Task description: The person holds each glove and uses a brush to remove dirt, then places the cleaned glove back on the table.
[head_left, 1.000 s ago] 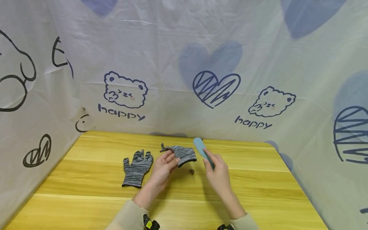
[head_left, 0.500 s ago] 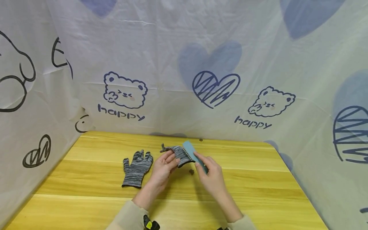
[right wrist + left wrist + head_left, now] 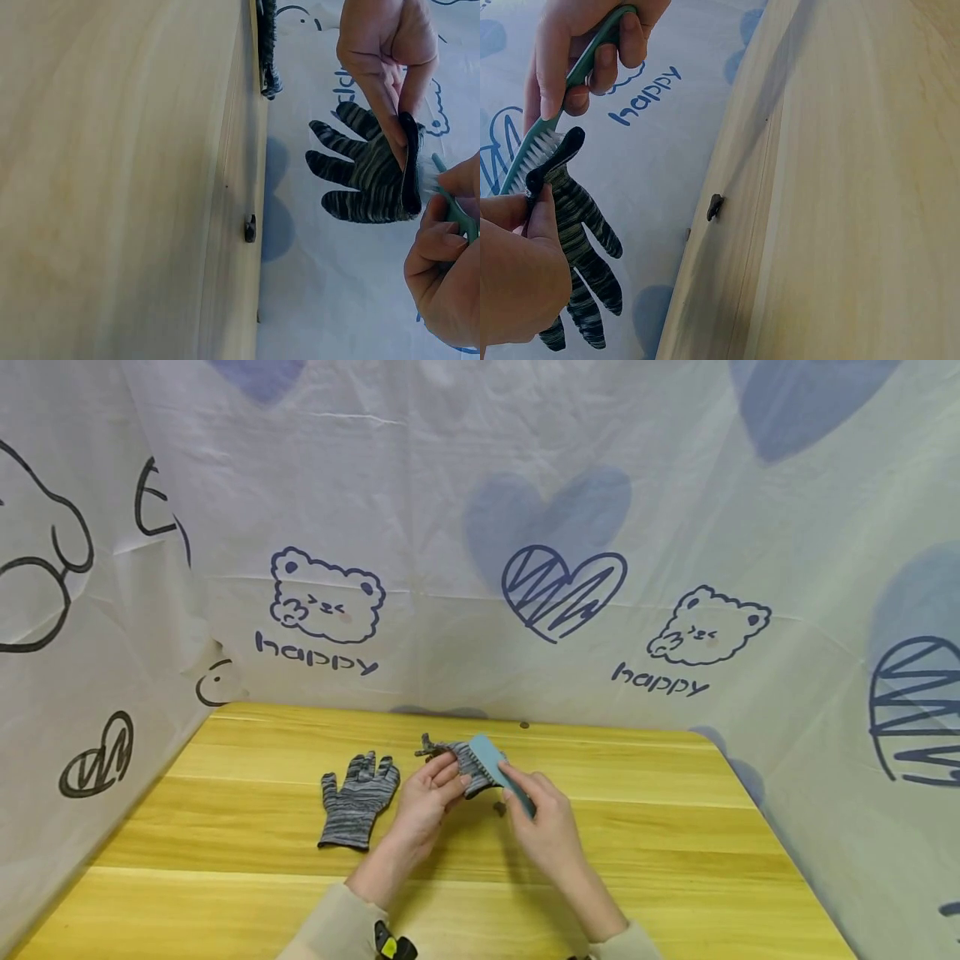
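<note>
My left hand (image 3: 423, 800) pinches a grey-and-black knit glove (image 3: 585, 240) near its dark cuff, raised over the table. In the right wrist view the glove's fingers (image 3: 337, 169) hang loose and spread, pointing away from the cuff. My right hand (image 3: 549, 825) grips the handle of a teal brush (image 3: 489, 758), its index finger laid along the back. White bristles (image 3: 536, 154) touch the glove close to the cuff. Another glove of the same knit (image 3: 360, 802) lies flat on the table, left of my left hand.
A small dark lump (image 3: 499, 808) sits on the yellow wood-grain table (image 3: 675, 860) below the hands. Near the back edge is a small brown round piece (image 3: 524, 725). Printed white sheets (image 3: 450, 643) hang behind and at both sides.
My right hand has moved left with the brush, from beside the glove onto its surface and further across it. My left hand and the glove on the table stay in place.
</note>
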Demonstrator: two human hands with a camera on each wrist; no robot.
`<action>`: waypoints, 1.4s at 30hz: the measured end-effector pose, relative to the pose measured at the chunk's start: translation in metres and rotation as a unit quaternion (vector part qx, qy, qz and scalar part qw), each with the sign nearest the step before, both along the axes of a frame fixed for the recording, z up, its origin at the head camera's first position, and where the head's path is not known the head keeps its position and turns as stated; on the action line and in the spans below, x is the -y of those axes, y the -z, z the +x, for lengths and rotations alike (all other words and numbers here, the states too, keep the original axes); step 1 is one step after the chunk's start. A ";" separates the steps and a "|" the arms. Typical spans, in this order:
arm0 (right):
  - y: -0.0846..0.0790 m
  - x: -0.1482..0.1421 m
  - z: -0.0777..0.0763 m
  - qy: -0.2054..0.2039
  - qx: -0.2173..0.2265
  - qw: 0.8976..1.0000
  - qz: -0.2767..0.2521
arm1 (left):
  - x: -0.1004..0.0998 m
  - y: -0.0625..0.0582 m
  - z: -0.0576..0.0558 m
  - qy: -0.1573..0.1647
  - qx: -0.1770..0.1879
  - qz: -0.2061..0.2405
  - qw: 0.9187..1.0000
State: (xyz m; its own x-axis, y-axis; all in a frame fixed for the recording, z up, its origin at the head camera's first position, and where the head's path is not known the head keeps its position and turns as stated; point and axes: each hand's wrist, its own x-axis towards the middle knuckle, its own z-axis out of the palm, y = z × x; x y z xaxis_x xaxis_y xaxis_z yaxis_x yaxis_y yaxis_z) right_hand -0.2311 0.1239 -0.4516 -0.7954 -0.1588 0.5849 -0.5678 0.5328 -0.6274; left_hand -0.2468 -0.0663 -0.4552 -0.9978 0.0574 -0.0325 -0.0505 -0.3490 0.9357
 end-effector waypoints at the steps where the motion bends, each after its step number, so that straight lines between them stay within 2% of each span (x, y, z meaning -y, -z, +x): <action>1: 0.000 0.000 0.000 0.003 0.001 1.000 0.003 | 0.000 0.000 0.000 0.002 -0.001 0.000 1.000; 14: 0.002 -0.003 -0.002 0.056 0.001 0.998 0.008 | -0.001 0.000 0.001 0.004 0.002 0.007 1.000; 24: -0.002 -0.009 -0.006 0.088 -0.003 0.996 -0.014 | 0.001 0.000 0.001 0.011 0.002 0.012 1.000; 27: -0.003 -0.009 -0.006 0.077 -0.012 0.997 -0.017 | 0.001 0.000 0.000 0.008 0.004 0.011 1.000; 35: -0.003 -0.003 -0.002 0.010 -0.037 0.999 -0.004 | 0.000 0.002 0.000 0.000 0.006 0.005 1.000; 42: -0.002 0.000 0.002 0.001 0.001 1.000 0.019 | -0.001 0.001 0.000 0.003 0.002 0.004 1.000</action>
